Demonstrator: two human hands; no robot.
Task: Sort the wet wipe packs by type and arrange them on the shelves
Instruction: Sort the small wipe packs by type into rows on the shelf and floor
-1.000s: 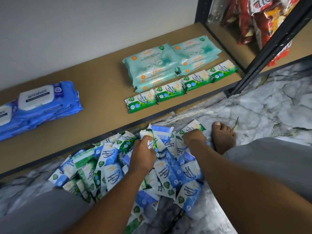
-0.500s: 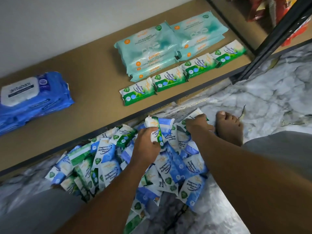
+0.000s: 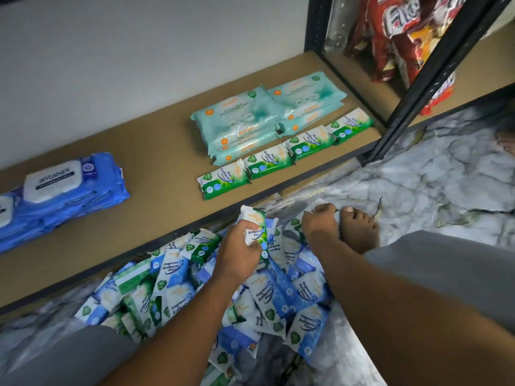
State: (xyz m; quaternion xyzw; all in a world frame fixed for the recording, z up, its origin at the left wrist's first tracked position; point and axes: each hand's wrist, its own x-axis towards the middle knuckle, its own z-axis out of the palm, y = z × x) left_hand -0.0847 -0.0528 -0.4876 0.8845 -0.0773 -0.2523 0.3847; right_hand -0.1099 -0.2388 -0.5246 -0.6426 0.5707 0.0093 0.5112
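Packs in the loose pile (image 3: pixel 178 288) on the marble floor (image 3: pixel 418 185) are judged to be light, soft and pliable, with a glossy film wrapper that is likely to slip against its neighbours. No fragility is expected, though the sealed end fins could be crumpled. Each is best taken across its short width at the middle, thumb on one face and fingers on the other, so that it is neither bent nor dropped.

A green pine pack (image 3: pixel 255 227) is held upright in the left hand (image 3: pixel 237 252), above the far middle of the pile. The fingers are curled round its lower half and the thumb is pressed on its printed face. A blue-edged pack (image 3: pixel 272 227) seems to be caught behind it, though that cannot be told for certain. The right hand (image 3: pixel 317 227) is placed low at the far right edge of the pile, just beside a bare foot (image 3: pixel 359 232). Its fingers are bent down and closed on another pack (image 3: pixel 319 204), of which only a white corner is seen.

On the shelf (image 3: pixel 156 168), a row of four green pine packs (image 3: pixel 267 162) is laid along the near edge, with teal packs (image 3: pixel 250 118) stacked just behind and large blue packs (image 3: pixel 69 190) well apart at the left. The held pack is judged to belong at the left end of that row.
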